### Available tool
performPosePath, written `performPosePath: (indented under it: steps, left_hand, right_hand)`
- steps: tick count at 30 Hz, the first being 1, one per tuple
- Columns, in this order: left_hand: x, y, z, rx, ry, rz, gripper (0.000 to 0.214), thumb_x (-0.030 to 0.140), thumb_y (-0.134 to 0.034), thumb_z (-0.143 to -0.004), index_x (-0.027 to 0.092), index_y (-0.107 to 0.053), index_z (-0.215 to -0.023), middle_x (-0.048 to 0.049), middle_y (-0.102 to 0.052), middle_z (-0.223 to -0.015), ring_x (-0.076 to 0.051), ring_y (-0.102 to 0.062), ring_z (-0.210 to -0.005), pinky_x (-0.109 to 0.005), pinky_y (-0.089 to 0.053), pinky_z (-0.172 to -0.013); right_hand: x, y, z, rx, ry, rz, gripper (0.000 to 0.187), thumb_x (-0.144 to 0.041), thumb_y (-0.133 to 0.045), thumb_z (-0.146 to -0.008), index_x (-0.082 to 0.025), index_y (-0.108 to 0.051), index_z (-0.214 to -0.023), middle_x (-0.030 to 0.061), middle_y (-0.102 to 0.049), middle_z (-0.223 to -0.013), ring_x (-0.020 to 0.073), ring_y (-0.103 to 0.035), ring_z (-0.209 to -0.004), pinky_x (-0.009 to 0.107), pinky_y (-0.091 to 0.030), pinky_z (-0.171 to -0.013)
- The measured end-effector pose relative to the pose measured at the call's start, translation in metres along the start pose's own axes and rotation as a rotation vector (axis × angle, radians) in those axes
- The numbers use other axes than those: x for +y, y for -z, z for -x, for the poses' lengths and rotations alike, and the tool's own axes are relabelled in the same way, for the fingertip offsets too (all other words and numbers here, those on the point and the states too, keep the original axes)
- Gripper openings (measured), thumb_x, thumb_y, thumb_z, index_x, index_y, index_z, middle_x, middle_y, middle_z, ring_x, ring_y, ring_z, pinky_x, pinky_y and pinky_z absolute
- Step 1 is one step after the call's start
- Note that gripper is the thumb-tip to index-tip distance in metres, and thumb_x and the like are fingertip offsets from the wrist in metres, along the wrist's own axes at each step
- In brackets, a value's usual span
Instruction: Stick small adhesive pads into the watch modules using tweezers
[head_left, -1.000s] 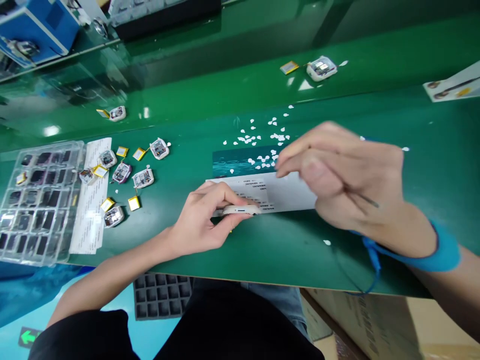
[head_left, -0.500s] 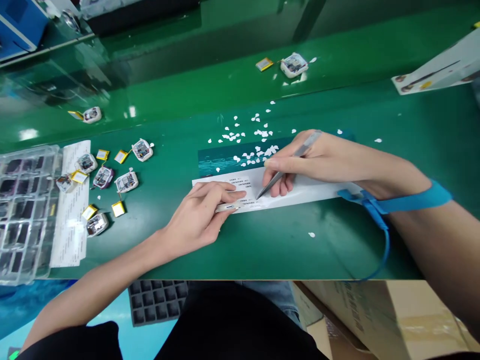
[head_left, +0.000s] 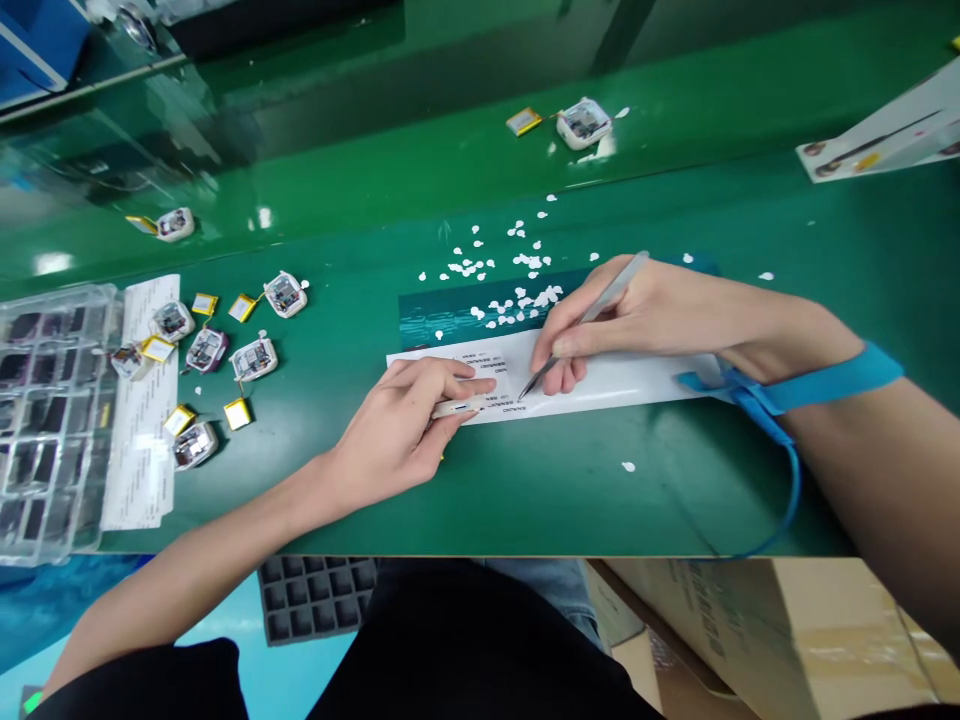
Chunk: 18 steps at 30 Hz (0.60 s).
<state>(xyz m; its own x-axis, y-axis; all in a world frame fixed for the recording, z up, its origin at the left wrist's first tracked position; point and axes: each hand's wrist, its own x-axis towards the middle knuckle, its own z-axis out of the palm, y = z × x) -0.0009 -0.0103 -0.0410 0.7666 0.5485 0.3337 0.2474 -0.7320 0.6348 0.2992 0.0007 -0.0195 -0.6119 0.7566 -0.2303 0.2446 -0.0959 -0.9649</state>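
The left hand (head_left: 397,422) pinches a casing (head_left: 458,407) while the right hand (head_left: 645,318) pinches tweezers (head_left: 613,289) that, pressed hard, could tear the label sheet (head_left: 626,385).

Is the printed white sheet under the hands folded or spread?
Spread: the sheet lies flat on the green bench, partly covered by the left hand and right hand.

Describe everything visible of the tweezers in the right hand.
The tweezers are slim, grey and metallic-looking, tapering to a fine, darker point. The right hand holds them like a pen, fingers covering their middle. They lie slanted, broader end at upper right, point at lower left over the printed white sheet. Whether the point touches it is unclear.
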Motion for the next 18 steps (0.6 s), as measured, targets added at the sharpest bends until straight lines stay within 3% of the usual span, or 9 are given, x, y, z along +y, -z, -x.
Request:
performPosePath:
  steps: [2, 6, 8, 10, 12, 14, 18]
  left_hand:
    - [0.000, 0.000, 0.000, -0.010, 0.002, 0.009, 0.013, 0.011, -0.058, -0.105, 0.022, -0.050, -0.105, -0.0067, -0.084, -0.119, -0.023, -0.077, -0.124, -0.037, -0.059, -0.097]
    - [0.004, 0.003, 0.000, 0.040, -0.039, 0.078, 0.008, 0.014, -0.065, -0.104, 0.019, -0.059, -0.105, -0.0090, -0.084, -0.119, -0.023, -0.080, -0.117, -0.035, -0.062, -0.094]
    - [0.012, 0.006, -0.002, 0.110, -0.008, 0.175, 0.005, 0.016, -0.070, -0.103, 0.018, -0.066, -0.106, -0.0074, -0.086, -0.110, -0.018, -0.083, -0.096, -0.027, -0.063, -0.080]
    - [0.020, 0.011, -0.004, 0.134, 0.105, 0.316, 0.004, 0.019, -0.073, -0.103, 0.017, -0.071, -0.105, -0.0035, -0.085, -0.094, -0.012, -0.079, -0.070, -0.021, -0.059, -0.064]
    - [0.028, 0.014, -0.006, 0.115, 0.241, 0.464, 0.006, 0.022, -0.073, -0.103, 0.016, -0.072, -0.103, -0.0008, -0.081, -0.081, -0.010, -0.075, -0.057, -0.019, -0.057, -0.057]
    - [0.032, 0.016, -0.006, 0.075, 0.336, 0.601, 0.008, 0.022, -0.071, -0.104, 0.015, -0.071, -0.108, -0.0017, -0.080, -0.082, -0.012, -0.076, -0.058, -0.021, -0.060, -0.059]
    - [0.034, 0.015, -0.005, -0.042, 0.392, 0.842, 0.028, 0.013, -0.065, -0.102, 0.013, -0.064, -0.130, -0.0096, -0.081, -0.106, -0.019, -0.084, -0.079, -0.027, -0.069, -0.075]
  right_hand:
    - [-0.003, 0.000, 0.002, 0.046, 0.020, -0.037, 0.036, -0.057, -0.083, -0.092, -0.021, -0.086, -0.088, 0.0049, -0.082, -0.079, 0.0152, -0.076, -0.067, 0.021, -0.063, -0.061]
    - [-0.016, -0.008, 0.007, 0.279, 0.135, -0.100, 0.038, -0.060, -0.089, -0.085, -0.022, -0.084, -0.080, 0.0018, -0.078, -0.070, 0.0124, -0.072, -0.060, 0.020, -0.062, -0.058]
    - [-0.024, -0.018, 0.008, 0.364, 0.227, -0.119, 0.034, -0.056, -0.091, -0.085, -0.023, -0.084, -0.079, 0.0010, -0.077, -0.067, 0.0134, -0.073, -0.059, 0.021, -0.063, -0.059]
    - [-0.030, -0.032, 0.007, 0.413, 0.330, -0.149, 0.029, -0.050, -0.089, -0.090, -0.023, -0.085, -0.080, 0.0017, -0.077, -0.067, 0.0141, -0.074, -0.057, 0.021, -0.063, -0.056]
    - [-0.033, -0.048, 0.005, 0.473, 0.389, -0.177, 0.024, -0.043, -0.085, -0.096, -0.024, -0.085, -0.081, 0.0026, -0.078, -0.069, 0.0146, -0.074, -0.056, 0.020, -0.062, -0.052]
    - [-0.035, -0.063, 0.003, 0.520, 0.391, -0.193, 0.021, -0.039, -0.082, -0.099, -0.025, -0.085, -0.084, 0.0030, -0.080, -0.073, 0.0157, -0.075, -0.057, 0.020, -0.063, -0.051]
    - [-0.037, -0.083, 0.003, 0.521, 0.361, -0.177, 0.018, -0.039, -0.079, -0.101, -0.030, -0.085, -0.086, 0.0024, -0.081, -0.079, 0.0184, -0.077, -0.061, 0.026, -0.067, -0.054]
